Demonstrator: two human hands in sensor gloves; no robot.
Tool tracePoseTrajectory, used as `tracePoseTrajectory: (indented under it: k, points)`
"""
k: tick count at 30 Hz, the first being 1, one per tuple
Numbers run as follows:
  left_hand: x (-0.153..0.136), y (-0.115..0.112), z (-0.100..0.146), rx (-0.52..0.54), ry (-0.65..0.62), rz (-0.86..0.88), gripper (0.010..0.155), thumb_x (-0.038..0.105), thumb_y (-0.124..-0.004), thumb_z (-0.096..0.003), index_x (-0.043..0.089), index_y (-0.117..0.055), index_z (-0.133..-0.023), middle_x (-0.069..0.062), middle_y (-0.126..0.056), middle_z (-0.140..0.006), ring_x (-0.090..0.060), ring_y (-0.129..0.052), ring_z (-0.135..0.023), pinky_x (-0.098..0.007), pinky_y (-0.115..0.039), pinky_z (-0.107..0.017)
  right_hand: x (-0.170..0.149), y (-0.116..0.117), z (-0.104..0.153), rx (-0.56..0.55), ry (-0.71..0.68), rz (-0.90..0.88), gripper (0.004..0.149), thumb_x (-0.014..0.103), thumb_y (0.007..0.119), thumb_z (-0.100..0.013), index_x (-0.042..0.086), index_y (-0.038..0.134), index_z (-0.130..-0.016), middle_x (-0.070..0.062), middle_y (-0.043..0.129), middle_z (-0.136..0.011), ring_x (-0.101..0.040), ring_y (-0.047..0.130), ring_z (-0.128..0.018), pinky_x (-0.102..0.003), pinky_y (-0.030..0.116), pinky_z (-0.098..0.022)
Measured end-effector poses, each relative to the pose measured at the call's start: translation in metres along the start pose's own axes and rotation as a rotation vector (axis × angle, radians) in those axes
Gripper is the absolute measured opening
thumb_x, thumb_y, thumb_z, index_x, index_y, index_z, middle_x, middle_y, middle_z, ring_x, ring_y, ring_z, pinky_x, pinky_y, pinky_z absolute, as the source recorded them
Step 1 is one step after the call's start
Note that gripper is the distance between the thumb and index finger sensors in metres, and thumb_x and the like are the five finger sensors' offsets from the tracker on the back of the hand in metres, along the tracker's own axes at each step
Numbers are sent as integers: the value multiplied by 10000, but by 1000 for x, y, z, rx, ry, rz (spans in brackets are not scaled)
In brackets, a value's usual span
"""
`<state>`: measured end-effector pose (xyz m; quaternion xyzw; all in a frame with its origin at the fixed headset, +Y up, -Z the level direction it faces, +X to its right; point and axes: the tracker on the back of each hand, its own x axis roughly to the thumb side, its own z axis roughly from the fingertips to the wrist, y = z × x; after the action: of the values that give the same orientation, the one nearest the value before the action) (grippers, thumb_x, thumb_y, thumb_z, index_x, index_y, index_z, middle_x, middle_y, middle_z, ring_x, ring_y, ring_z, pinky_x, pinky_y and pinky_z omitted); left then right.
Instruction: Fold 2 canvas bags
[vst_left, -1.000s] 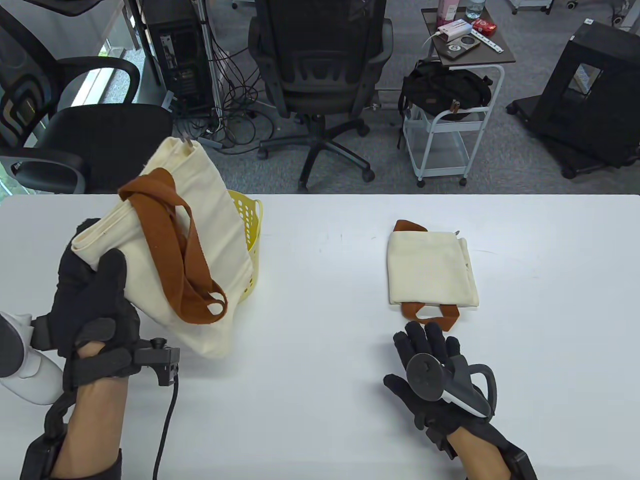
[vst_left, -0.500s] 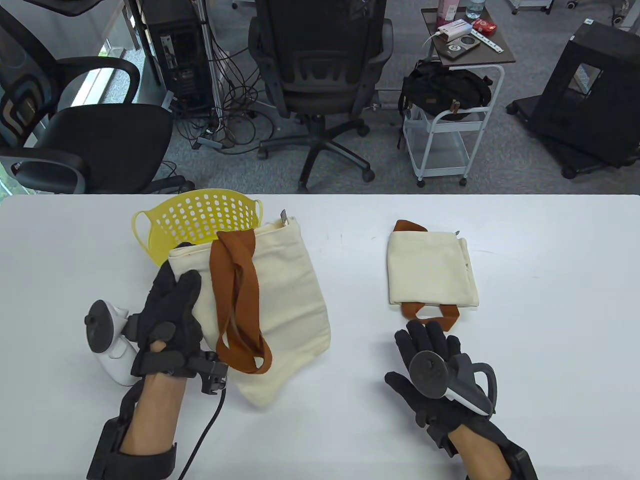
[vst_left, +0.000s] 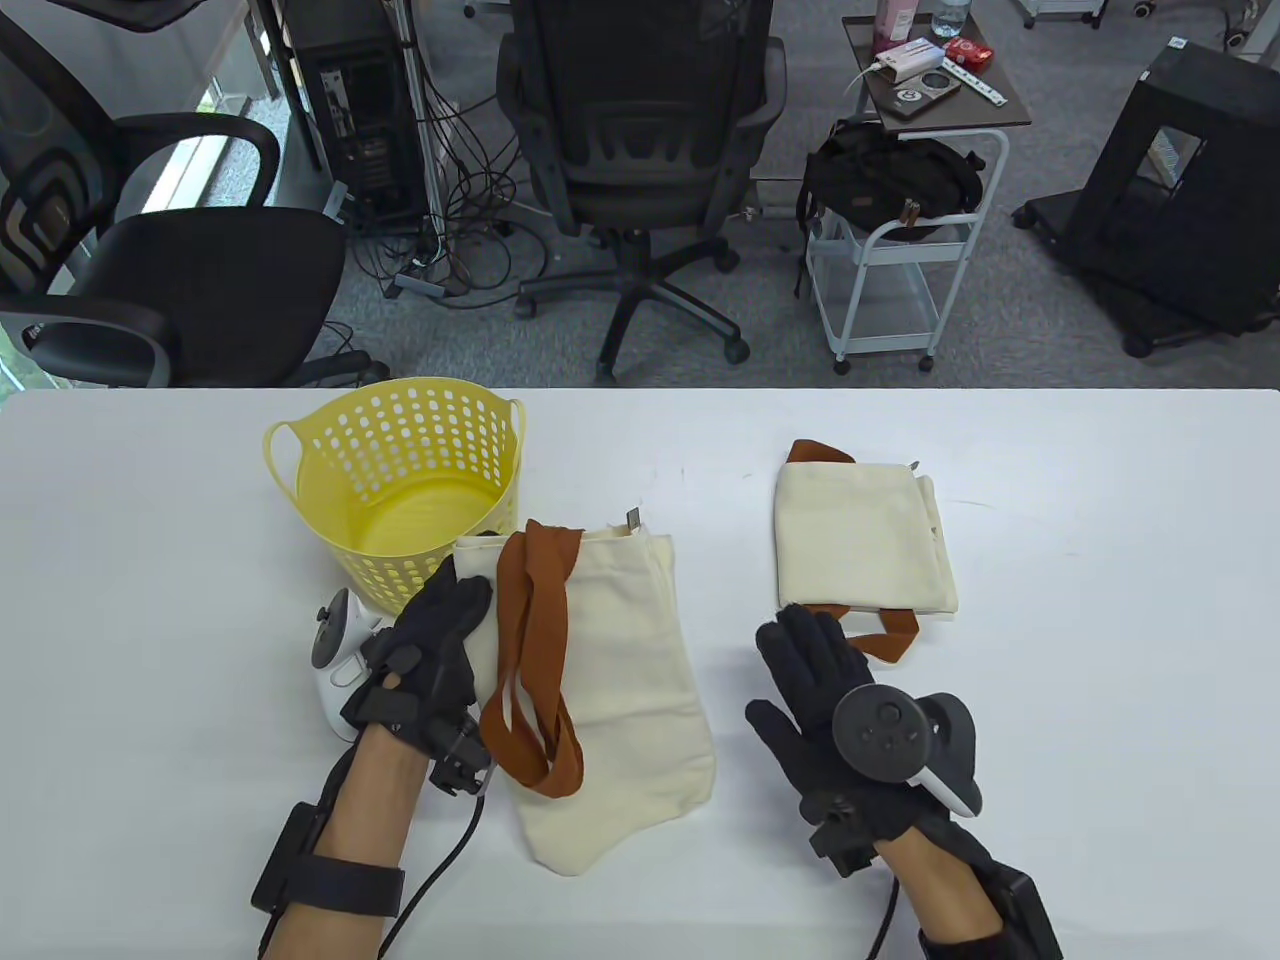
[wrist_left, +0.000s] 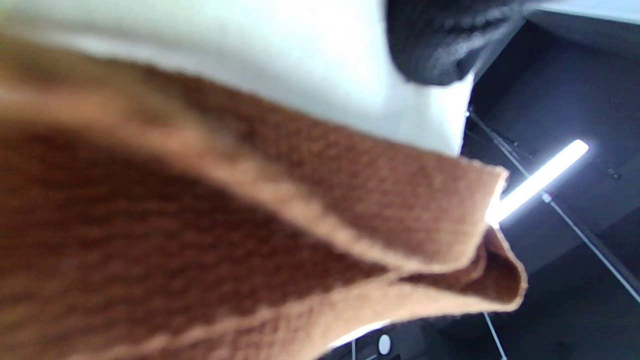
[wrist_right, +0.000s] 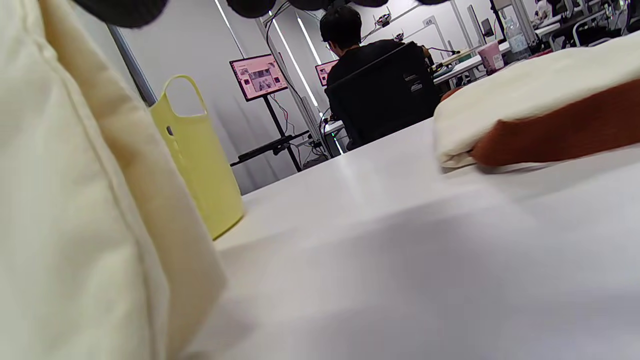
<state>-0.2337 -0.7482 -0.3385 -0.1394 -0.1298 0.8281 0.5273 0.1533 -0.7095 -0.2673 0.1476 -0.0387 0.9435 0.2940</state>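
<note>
Cream canvas fills the near middle of the white table (vst_left: 640, 880): we see an unfolded canvas bag (vst_left: 610, 690) lying flat, its rust-brown straps (vst_left: 530, 660) draped down its left half and looped near our left wrist. Our left hand (vst_left: 425, 655) sits at that bag's upper left corner, fingers on the cloth edge; whether they pinch it or only rest there we cannot tell, and the left wrist view gives just blurred brown webbing, pale fabric and a dark fingertip (wrist_left: 440, 45). Our right hand (vst_left: 820, 690) lies open and flat, fingers spread, between the two bags, its fingertips touching the near brown strap (vst_left: 885, 640) of the folded canvas bag (vst_left: 860, 540), gripping nothing. That folded bag rests as a neat rectangle on the right half of the table, well apart from the unfolded one, a second strap peeking from its far edge. A small tag (vst_left: 632, 518) sticks up from the unfolded bag's top hem; any writing on it is too small to read. Just beyond stands a perforated yellow basket (vst_left: 395, 480), touching or nearly touching the bag's corner. Past the table, a rolling cart (vst_left: 905, 200) holds boxes whose print is illegible.
</note>
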Motion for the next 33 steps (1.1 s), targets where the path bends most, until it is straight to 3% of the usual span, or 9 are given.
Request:
tracePoseTrajectory:
  k: [6,9,15,19,22,25,28,30,33]
  points:
    - [-9,1,-2,4,33,-7,600,378,-819,-449,243,-620,-999,15,-931,-818,-202,-1120,-568,-384,-946,-470,11,17,-42,159,-50,-293,733,531,717,-463,246,418,-1069,-107,335,-1161,-408,361,-1063,-631,431,-747]
    - [-14,5,-4,15,46,-1,602,380,-817,-449,245,-616,-1000,15,-927,-822,-199,-1119,-570,-382,-945,-471,10,30,-47,235,-90,-460,744,537,736,-461,247,425,-1071,-114,361,-1162,-418,402,-1063,-636,448,-744]
    - [-31,0,-8,13,103,-27,603,377,-807,-454,246,-600,-1005,14,-913,-836,-198,-1110,-585,-386,-936,-484,12,49,-50,329,-114,-590,722,502,806,-454,259,495,-1059,-114,567,-1116,-360,702,-985,-537,653,-705]
    - [-39,-7,-9,15,140,-68,615,367,-788,-462,243,-558,-1019,7,-873,-869,-214,-1074,-633,-412,-900,-527,16,59,-52,377,-111,-668,641,411,824,-477,303,535,-1038,-76,745,-1021,-261,952,-783,-391,859,-526]
    - [-35,-6,-6,86,184,-220,671,365,-782,-467,209,-475,-1042,-48,-787,-937,-291,-994,-731,-491,-816,-595,15,57,-51,358,-100,-692,561,347,782,-502,336,572,-1022,-59,799,-983,-251,1004,-712,-360,894,-459]
    - [-23,-8,-4,81,222,-448,751,385,-787,-470,189,-362,-1058,-126,-607,-1047,-386,-839,-881,-567,-688,-674,13,54,-49,349,-100,-679,530,325,766,-506,350,602,-1009,-48,816,-972,-249,1018,-689,-361,900,-436]
    - [-2,-17,2,98,235,-639,816,445,-778,-474,200,-266,-1061,-147,-370,-1107,-436,-581,-1017,-599,-560,-727,11,52,-47,338,-93,-673,526,321,760,-505,342,606,-1007,-51,822,-964,-242,1027,-674,-350,909,-415]
    - [19,-33,13,206,200,-743,799,464,-762,-482,206,-281,-1066,-154,-291,-1117,-453,-458,-1050,-625,-469,-749,9,49,-47,325,-86,-665,524,320,756,-506,331,608,-1008,-56,827,-957,-232,1039,-655,-337,919,-393]
    - [50,-69,24,219,82,-1025,752,469,-757,-480,221,-359,-1068,-116,-322,-1125,-438,-450,-1055,-621,-453,-754,7,44,-46,301,-82,-646,521,322,750,-508,335,606,-1008,-56,825,-959,-232,1042,-648,-327,923,-374]
